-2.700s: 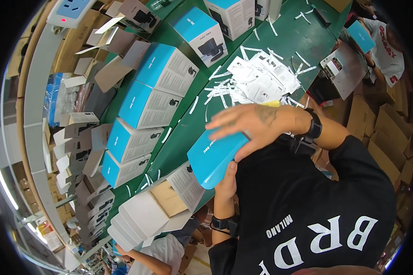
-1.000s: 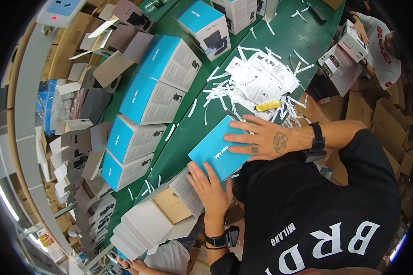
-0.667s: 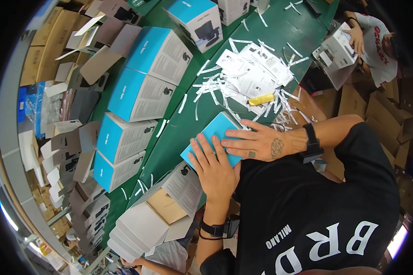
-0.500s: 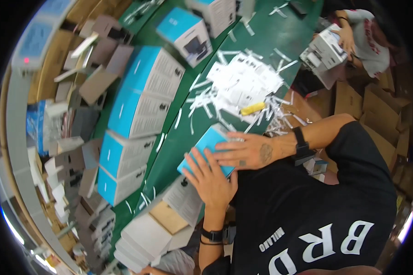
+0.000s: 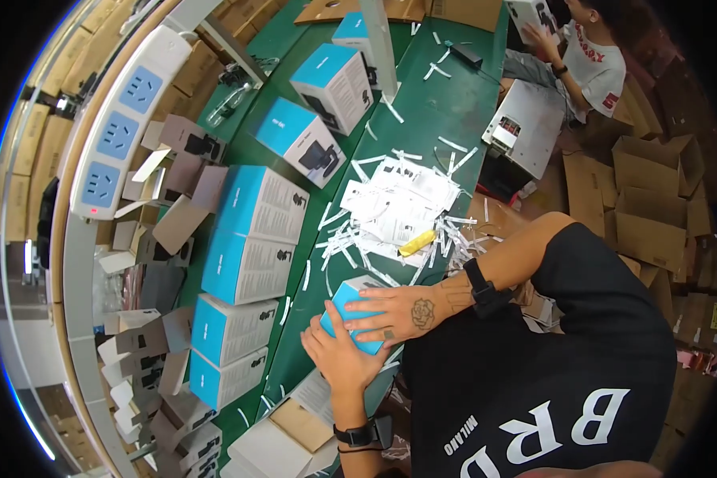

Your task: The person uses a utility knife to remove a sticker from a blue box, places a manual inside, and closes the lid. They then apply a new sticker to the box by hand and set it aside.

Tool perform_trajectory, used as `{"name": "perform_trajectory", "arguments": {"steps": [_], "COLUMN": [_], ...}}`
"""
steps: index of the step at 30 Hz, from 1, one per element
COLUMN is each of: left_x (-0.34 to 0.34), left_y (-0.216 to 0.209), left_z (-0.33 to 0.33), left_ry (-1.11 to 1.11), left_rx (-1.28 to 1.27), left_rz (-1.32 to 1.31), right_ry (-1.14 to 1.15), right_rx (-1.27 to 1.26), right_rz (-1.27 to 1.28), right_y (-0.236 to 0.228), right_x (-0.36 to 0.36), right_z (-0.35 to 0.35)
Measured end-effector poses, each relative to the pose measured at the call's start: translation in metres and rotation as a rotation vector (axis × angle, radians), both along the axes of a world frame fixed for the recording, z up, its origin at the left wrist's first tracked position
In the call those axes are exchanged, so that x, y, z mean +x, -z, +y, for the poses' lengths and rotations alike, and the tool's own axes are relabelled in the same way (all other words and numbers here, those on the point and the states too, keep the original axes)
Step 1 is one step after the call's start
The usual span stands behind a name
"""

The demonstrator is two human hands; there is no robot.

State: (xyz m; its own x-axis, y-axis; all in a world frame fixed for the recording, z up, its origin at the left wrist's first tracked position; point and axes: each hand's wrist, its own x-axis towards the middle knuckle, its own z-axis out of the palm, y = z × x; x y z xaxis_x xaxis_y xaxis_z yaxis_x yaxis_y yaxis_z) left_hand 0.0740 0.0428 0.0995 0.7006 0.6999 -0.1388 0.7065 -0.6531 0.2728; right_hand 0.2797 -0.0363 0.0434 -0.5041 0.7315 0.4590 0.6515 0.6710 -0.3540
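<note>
A blue-topped white carton [image 5: 347,296] stands on the green table in front of me, partly covered by my hands. My left hand [image 5: 344,354] holds it at the near left side, its fingers along the carton's edge. Across the blue top lies my right hand [image 5: 402,312], fingers stretched out flat and close together. Just beyond the carton is a heap of white printed sheets [image 5: 398,199] and paper strips, with a yellow-handled item [image 5: 417,243] on it. Nearer me, an opened white carton [image 5: 271,446] shows a tan inside beside my left forearm.
Several blue-and-white cartons [image 5: 251,199] stand in a row to the left. A power strip [image 5: 127,119] is fixed to the frame at upper left, near a metal post [image 5: 380,48]. At upper right another person [image 5: 589,64] holds a carton; open brown boxes [image 5: 653,207] stand below.
My view has shifted, so the table scene sits differently. My left hand has slid from the carton's top toward its near left side. The other person has raised a carton from the grey surface.
</note>
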Motion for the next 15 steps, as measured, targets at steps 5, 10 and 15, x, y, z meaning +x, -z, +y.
{"name": "perform_trajectory", "arguments": {"steps": [5,10,15], "left_x": [-0.006,-0.022,-0.038], "left_y": [0.007,-0.004,-0.007], "left_z": [0.002,0.010,0.002], "left_ry": [0.044,0.123,0.184], "left_rx": [0.036,-0.084,-0.044], "left_rz": [-0.073,-0.047,-0.046], "right_ry": [-0.086,-0.395,-0.417], "right_rx": [-0.020,-0.011,-0.140], "right_rz": [-0.104,-0.042,-0.036], "right_y": [-0.010,-0.021,-0.022], "right_x": [0.011,0.056,0.048], "right_z": [0.011,0.029,0.033]}}
